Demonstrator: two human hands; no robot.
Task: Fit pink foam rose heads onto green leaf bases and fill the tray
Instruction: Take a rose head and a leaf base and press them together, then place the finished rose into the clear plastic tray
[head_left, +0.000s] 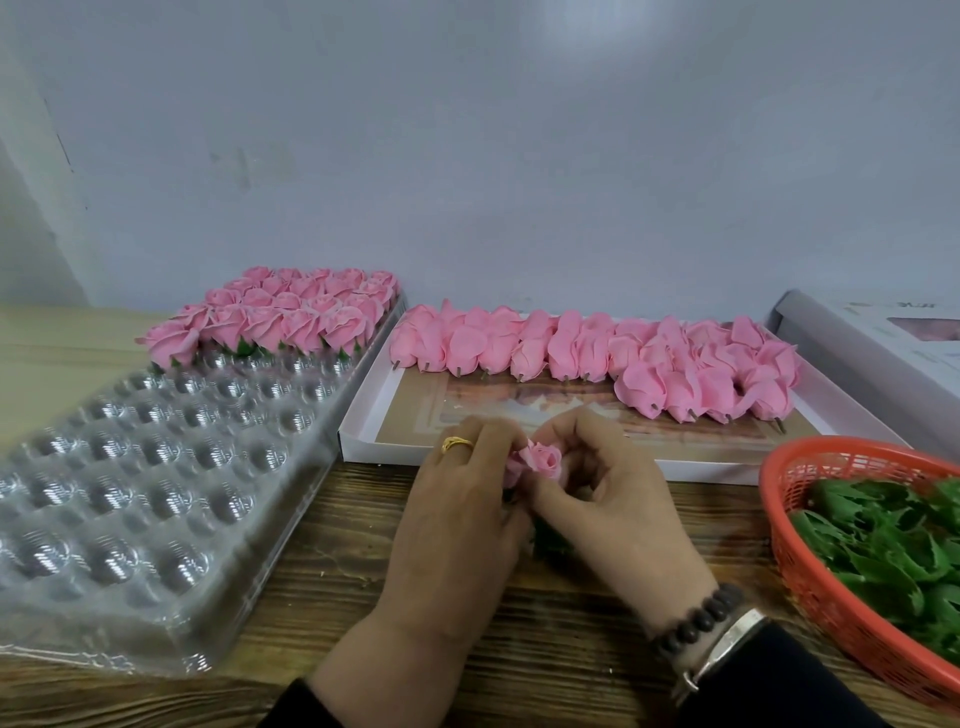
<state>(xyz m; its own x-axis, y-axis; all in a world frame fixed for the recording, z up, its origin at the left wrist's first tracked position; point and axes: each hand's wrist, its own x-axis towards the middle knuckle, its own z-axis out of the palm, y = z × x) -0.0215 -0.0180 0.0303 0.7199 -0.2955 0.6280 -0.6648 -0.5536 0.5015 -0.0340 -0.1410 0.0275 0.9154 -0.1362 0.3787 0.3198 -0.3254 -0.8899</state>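
Both hands meet over the wooden table and hold one pink rose head (543, 460) between their fingertips. My left hand (457, 514) grips it from the left; my right hand (608, 499) pinches it from the right. A green leaf base (550, 543) peeks out below the palms. The clear plastic tray (156, 467) lies at the left, its far rows filled with finished roses (280, 314). Loose rose heads (597, 353) lie in rows in a white box lid (363, 415).
A red mesh basket (795, 530) holding green leaf bases (893, 540) stands at the right edge. A white box (883, 343) lies at the far right against the wall. Bare wooden tabletop (353, 519) shows between tray and hands.
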